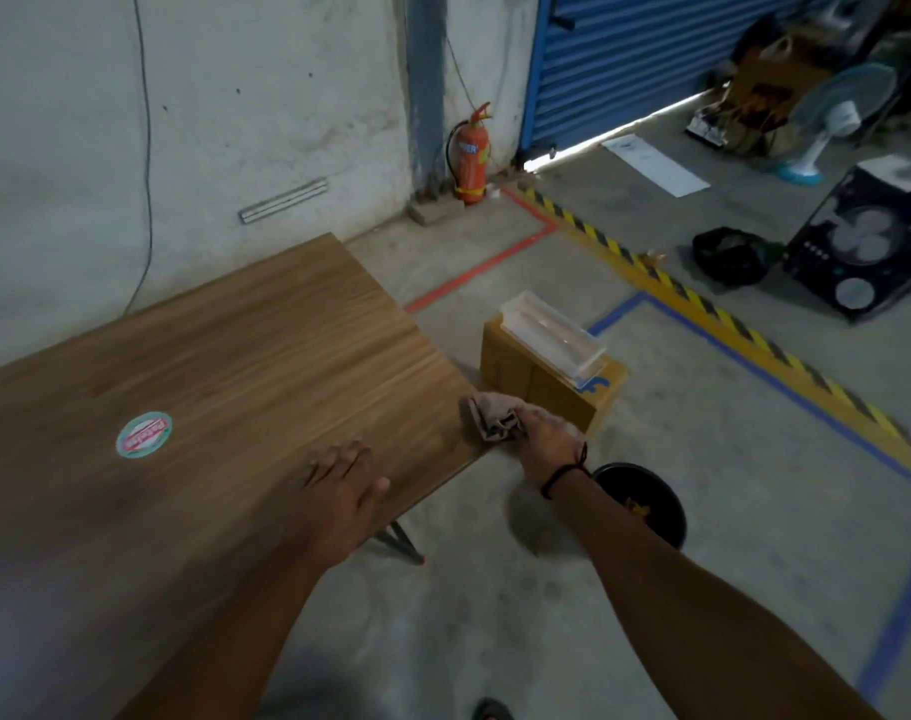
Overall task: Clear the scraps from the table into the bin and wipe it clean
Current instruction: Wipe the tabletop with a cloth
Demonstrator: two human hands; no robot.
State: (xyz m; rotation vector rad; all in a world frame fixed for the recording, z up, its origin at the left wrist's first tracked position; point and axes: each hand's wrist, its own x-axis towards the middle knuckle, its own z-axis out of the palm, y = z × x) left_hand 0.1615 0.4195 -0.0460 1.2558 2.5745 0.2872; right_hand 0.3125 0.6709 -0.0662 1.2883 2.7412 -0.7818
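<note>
While the round black bin [669, 493] beside the brown wooden table [235, 356] holds yellowish scraps [636, 507], the right hand [546, 444] clamps a crumpled beige cloth [492, 418] at the table corner; left hand [344, 485] flat on the table, grip apart.

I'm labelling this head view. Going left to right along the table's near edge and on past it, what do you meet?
sticker → left hand → cloth → right hand → bin

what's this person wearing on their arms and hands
Both forearms are bare, with no sleeves or gloves in view. The right hand has a dark cord band with a reddish thread at its wrist. The left hand shows no ring, watch or band.
</note>
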